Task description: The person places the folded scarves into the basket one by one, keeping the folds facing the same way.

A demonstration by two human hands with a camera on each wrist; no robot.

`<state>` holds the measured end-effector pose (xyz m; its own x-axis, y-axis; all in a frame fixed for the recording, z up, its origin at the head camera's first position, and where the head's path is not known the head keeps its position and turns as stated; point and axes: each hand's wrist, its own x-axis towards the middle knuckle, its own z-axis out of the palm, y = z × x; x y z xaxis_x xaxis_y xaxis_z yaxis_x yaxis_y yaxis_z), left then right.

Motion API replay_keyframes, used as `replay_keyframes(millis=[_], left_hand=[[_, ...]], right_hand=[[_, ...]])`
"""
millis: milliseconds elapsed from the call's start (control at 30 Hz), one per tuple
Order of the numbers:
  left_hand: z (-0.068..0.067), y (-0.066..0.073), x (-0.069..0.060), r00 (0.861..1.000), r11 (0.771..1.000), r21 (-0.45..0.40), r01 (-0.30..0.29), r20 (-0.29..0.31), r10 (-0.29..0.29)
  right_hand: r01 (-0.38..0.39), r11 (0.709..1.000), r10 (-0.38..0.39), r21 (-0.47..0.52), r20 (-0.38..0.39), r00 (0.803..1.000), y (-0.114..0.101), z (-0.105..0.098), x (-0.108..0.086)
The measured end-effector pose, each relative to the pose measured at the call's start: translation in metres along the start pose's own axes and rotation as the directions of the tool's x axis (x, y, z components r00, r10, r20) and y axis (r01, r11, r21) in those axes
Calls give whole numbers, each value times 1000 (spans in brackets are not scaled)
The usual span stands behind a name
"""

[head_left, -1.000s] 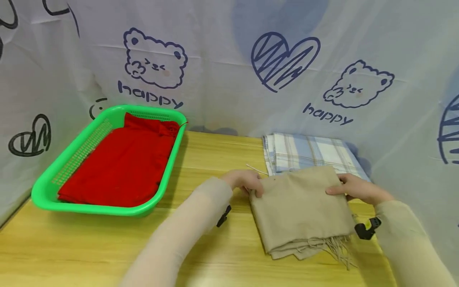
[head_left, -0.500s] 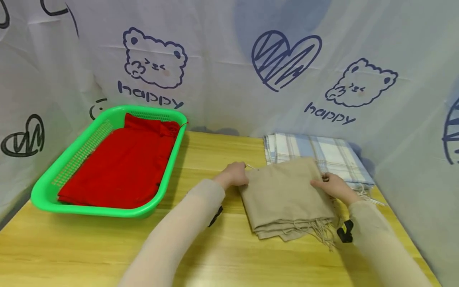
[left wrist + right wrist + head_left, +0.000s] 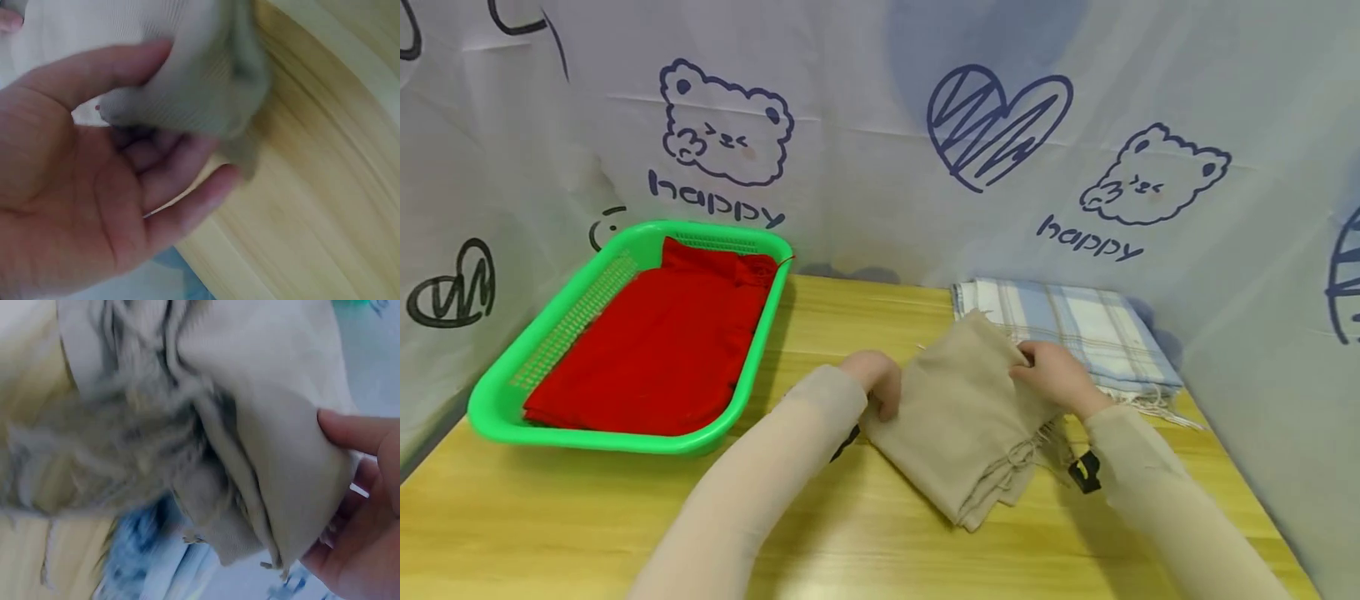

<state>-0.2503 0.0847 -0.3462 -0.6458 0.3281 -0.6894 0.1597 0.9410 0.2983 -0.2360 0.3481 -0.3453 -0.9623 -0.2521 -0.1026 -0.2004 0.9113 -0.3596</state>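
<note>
Between both hands is a folded beige scarf (image 3: 958,408) with fringe along one end, tilted and turned at an angle above the wooden table. My left hand (image 3: 877,379) grips its left edge; in the left wrist view the thumb lies over the cloth (image 3: 200,81) and the fingers are under it. On the far right side my right hand (image 3: 1060,375) pinches the scarf's edge, thumb on top. The right wrist view shows its layered folds (image 3: 281,437) and blurred hanging fringe. Just behind lies a folded blue and white plaid scarf (image 3: 1075,325), partly covered by the beige one.
At the left stands a green plastic basket (image 3: 602,442) with a folded red cloth (image 3: 655,342) inside. A printed white curtain (image 3: 865,167) hangs behind the wooden table (image 3: 820,533) and along its sides.
Both hands have carried the beige scarf leftward, off much of the plaid scarf. It has also turned, so its fringed end now points to the lower right.
</note>
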Motion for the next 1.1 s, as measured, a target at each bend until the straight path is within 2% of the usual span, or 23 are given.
replay_keyframes(millis=[67, 133, 200, 233, 300, 333, 367, 400, 467, 533, 567, 667, 700, 767, 867, 900, 933, 1000, 1067, 1100], left_hand=[[-1, -2, -4, 993, 998, -17, 61, 98, -59], [-1, -4, -6, 982, 993, -47, 104, 163, -95], [0, -7, -5, 977, 988, -88, 128, 185, -110], [0, -8, -4, 980, 990, -85, 109, 174, -93], [0, -11, -2, 994, 992, -116, 58, 94, -47], [0, -13, 0, 999, 992, -127, 26, 24, -23], [0, -14, 3, 999, 990, -138, -8, -54, 0], [0, -15, 5, 991, 988, -153, -36, -135, 15], [1, -17, 9, 963, 979, -184, -91, -267, 39], [2, -18, 12, 938, 976, -183, -117, -343, 48], [4, -18, 14, 932, 976, -180, -124, -358, 52], [7, -20, 16, 930, 981, -148, -125, -362, 64], [7, -20, 15, 932, 984, -130, -120, -356, 67], [7, -22, 12, 948, 986, -130, -105, -311, 60], [5, -25, 4, 988, 986, -163, -23, -156, -3], [4, -26, 1, 994, 984, -179, 19, -98, -37], [3, -27, -3, 997, 980, -187, 63, -40, -72], [1, -30, -9, 987, 970, -186, 156, 63, -146], [-2, -33, -13, 973, 959, -183, 216, 123, -196], [-3, -36, -14, 970, 959, -175, 224, 134, -202]], right_hand=[[-8, 998, 6, -70, -33, 999, -9, 8, 6], [-19, 993, 13, -117, -51, 999, -12, 17, 11], [-30, 991, 22, -130, -63, 998, -10, 24, 14], [-38, 991, 29, -129, -71, 997, -8, 27, 14], [-63, 990, 52, -127, -90, 995, -3, 31, 13], [-77, 990, 64, -122, -105, 992, 0, 31, 11], [-95, 989, 82, -113, -118, 990, 2, 30, 8], [-121, 988, 109, -97, -123, 986, 5, 28, 4], [-190, 978, 183, -81, -92, 979, 10, 24, -4], [-248, 968, 248, -40, -7, 969, 15, 20, -12], [-269, 963, 268, 6, 68, 961, 17, 19, -15], [-310, 937, 261, 162, 269, 927, 19, 21, -21], [-316, 923, 241, 221, 312, 919, 18, 24, -20], [-320, 894, 203, 315, 353, 913, 12, 30, -18], [-281, 897, 176, 340, 308, 935, -4, 40, -12], [-272, 904, 177, 329, 291, 940, -10, 44, -9], [-261, 911, 173, 320, 277, 945, -16, 47, -6], [-238, 922, 161, 305, 256, 953, -26, 52, 0], [-220, 933, 150, 285, 249, 957, -35, 56, 9], [-217, 936, 149, 278, 247, 958, -39, 57, 14]])
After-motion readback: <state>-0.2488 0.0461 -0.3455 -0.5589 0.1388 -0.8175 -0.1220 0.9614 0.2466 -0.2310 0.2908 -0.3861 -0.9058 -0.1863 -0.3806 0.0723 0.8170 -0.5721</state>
